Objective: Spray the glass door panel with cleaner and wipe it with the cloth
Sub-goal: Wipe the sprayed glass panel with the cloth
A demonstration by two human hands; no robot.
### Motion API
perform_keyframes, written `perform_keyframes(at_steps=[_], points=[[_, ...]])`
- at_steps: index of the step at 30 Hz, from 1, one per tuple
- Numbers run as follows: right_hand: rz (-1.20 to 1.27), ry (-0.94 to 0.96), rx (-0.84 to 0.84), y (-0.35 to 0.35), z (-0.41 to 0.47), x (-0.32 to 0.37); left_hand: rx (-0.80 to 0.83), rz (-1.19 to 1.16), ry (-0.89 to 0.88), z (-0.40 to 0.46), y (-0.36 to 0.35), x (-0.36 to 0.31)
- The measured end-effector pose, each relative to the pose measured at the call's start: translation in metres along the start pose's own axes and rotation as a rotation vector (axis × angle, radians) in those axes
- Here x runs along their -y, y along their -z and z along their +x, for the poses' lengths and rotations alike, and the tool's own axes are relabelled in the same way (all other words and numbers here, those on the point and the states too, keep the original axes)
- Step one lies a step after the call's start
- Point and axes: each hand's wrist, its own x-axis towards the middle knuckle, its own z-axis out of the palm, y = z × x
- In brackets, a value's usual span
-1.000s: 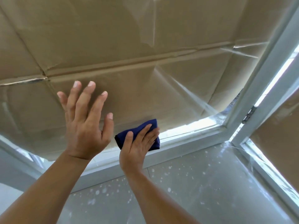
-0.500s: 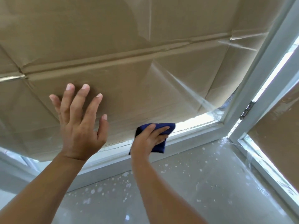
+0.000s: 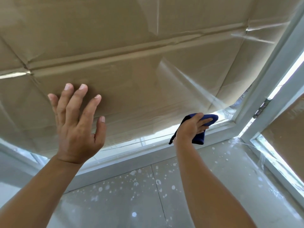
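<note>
The glass door panel fills the upper view, with brown cardboard taped behind it. My left hand lies flat on the glass, fingers spread and straight. My right hand presses a dark blue cloth against the bottom of the glass, close to the panel's lower right corner; its fingers lie over the cloth and the thumb wraps the near side. No spray bottle is in view.
The white door frame runs along the bottom of the panel and up the right side, with a hinge on it. A second cardboard-backed panel stands to the right. The grey tiled floor below is speckled with white spots.
My right hand has slid the cloth to the right along the bottom of the glass, toward the corner. My left hand has stayed flat on the panel.
</note>
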Motion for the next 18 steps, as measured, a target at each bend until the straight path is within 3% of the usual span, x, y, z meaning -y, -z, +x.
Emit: perform_keyframes(at_steps=[12,18], points=[[-0.065,-0.194,0.395,-0.028,-0.164,-0.064,0.150,0.030,0.139,-0.023,0.043,0.021],[0.003,-0.128,0.255,-0.031,-0.130,-0.034,0.163,0.076,0.230,-0.026,0.064,0.029]])
